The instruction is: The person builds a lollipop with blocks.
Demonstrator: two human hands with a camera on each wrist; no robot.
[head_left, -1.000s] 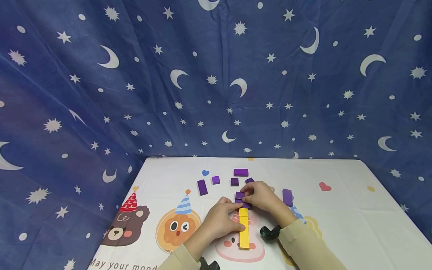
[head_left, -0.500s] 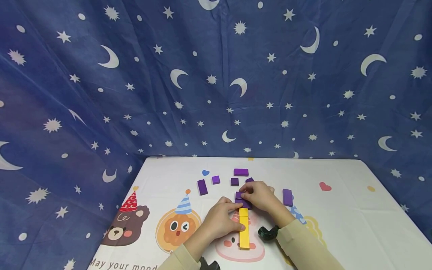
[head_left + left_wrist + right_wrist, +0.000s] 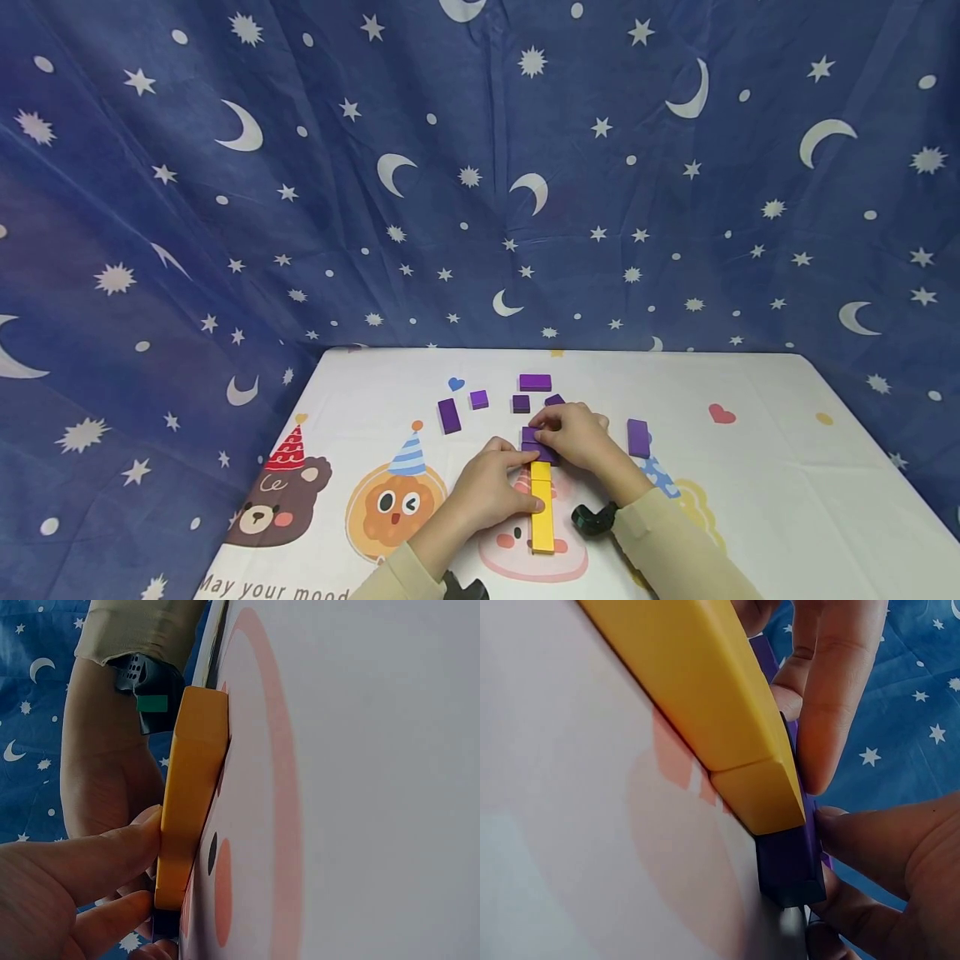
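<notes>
A long yellow block (image 3: 542, 525) and a short yellow block (image 3: 541, 472) lie end to end on the printed tablecloth. Across their far end sits a purple block (image 3: 548, 454), with a smaller purple block (image 3: 528, 434) just beyond it. My left hand (image 3: 486, 490) rests its thumb on the yellow row's left side and its fairly straight index finger on the crosswise purple block. My right hand (image 3: 579, 435) pinches the smaller purple block between thumb and index finger, partly covering it. In the right wrist view the purple block (image 3: 789, 862) touches the short yellow block's end.
Loose purple blocks lie farther back: a rectangle (image 3: 536, 382), a dark cube (image 3: 521, 404), a lighter cube (image 3: 479, 400) and a tilted rectangle (image 3: 449, 417). Another purple block (image 3: 555, 400) is partly behind my right hand. One more purple block (image 3: 638, 438) lies right.
My right hand and wrist have shifted very slightly left, at the smaller purple block. My left hand and the yellow blocks stay in place.
</notes>
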